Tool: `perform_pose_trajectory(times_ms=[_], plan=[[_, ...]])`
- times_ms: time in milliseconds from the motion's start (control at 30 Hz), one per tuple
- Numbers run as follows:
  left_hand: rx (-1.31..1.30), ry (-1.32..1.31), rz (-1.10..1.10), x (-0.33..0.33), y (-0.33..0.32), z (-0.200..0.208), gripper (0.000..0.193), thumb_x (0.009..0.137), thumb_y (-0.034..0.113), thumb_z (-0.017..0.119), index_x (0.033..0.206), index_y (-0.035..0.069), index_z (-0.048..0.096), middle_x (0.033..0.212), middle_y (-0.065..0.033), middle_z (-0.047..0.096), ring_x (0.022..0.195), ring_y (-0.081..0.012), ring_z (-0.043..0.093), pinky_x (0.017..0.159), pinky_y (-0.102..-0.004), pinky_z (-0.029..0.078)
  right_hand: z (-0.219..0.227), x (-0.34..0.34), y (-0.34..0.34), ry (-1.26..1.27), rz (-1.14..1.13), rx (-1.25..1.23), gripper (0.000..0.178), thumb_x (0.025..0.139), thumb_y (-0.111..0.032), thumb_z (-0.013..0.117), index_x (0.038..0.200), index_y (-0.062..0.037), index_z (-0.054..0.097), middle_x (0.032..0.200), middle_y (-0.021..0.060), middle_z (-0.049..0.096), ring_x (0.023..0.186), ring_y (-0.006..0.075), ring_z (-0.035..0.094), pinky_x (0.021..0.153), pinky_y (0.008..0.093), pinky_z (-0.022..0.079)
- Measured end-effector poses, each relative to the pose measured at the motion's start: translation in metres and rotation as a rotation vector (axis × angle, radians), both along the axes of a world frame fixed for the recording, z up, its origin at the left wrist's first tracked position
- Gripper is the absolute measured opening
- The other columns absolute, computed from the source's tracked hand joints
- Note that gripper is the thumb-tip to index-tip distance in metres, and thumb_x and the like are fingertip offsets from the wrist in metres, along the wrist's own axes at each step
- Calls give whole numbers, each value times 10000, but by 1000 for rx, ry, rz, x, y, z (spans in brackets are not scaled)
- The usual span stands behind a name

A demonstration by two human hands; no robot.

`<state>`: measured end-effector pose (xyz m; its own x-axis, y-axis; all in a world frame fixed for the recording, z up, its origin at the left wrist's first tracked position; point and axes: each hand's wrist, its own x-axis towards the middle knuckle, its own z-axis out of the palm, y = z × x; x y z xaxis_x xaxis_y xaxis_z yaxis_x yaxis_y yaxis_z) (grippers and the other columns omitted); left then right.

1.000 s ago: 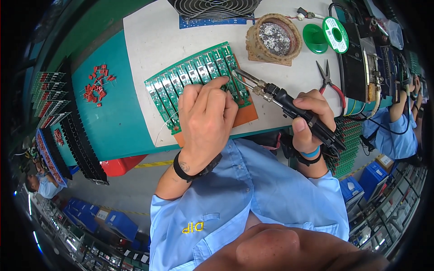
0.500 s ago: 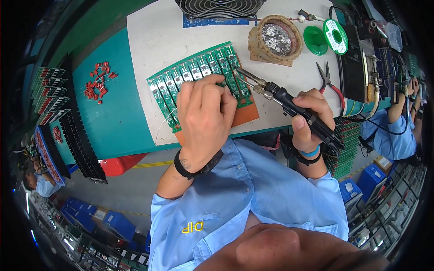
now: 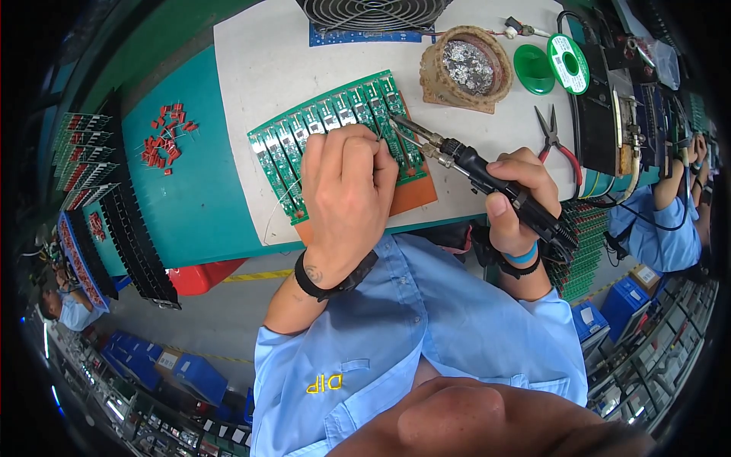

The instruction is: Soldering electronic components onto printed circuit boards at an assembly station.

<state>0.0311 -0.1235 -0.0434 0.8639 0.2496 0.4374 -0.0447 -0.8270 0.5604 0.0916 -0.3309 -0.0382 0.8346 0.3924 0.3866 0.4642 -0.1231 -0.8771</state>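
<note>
Iron tip [image 3: 396, 120] now nearer left grip [image 3: 346, 190]

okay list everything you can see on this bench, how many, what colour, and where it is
circuit board: one, green, middle of the bench on an orange mat
soldering iron: one, black, tip at the board
red parts: a loose pile, red, far left on the teal surface
tip cleaner: one, brown with silver filling, behind the board
solder spool: one, green, right of the cleaner
pliers: one, red handles, right side
fan: one, black, top edge
left hand: resting on the board
right hand: gripping the soldering iron
</note>
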Motion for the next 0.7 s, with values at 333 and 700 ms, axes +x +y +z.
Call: perform_pose_trajectory(times_ms=[333, 700], plan=[[9, -4, -81, -5, -2, -3, 222, 686, -60, 722, 787, 40, 552, 1016, -61, 707, 803, -249, 526, 683, -367, 435, 4, 1, 1, -4, 7, -19, 375, 862, -281, 723, 982, 58, 619, 818, 134, 612, 709, 182, 543, 646, 298, 423], [-7, -6, -71, -7, -3, -2, 213, 691, -50, 721, 782, 48, 555, 1025, -61, 718, 803, -242, 527, 680, -366, 439, -15, -9, -17, -37, -199, 284, 425, 909, -315, 701, 1119, 36, 582, 908, 139, 595, 711, 159, 534, 647, 288, 431]])
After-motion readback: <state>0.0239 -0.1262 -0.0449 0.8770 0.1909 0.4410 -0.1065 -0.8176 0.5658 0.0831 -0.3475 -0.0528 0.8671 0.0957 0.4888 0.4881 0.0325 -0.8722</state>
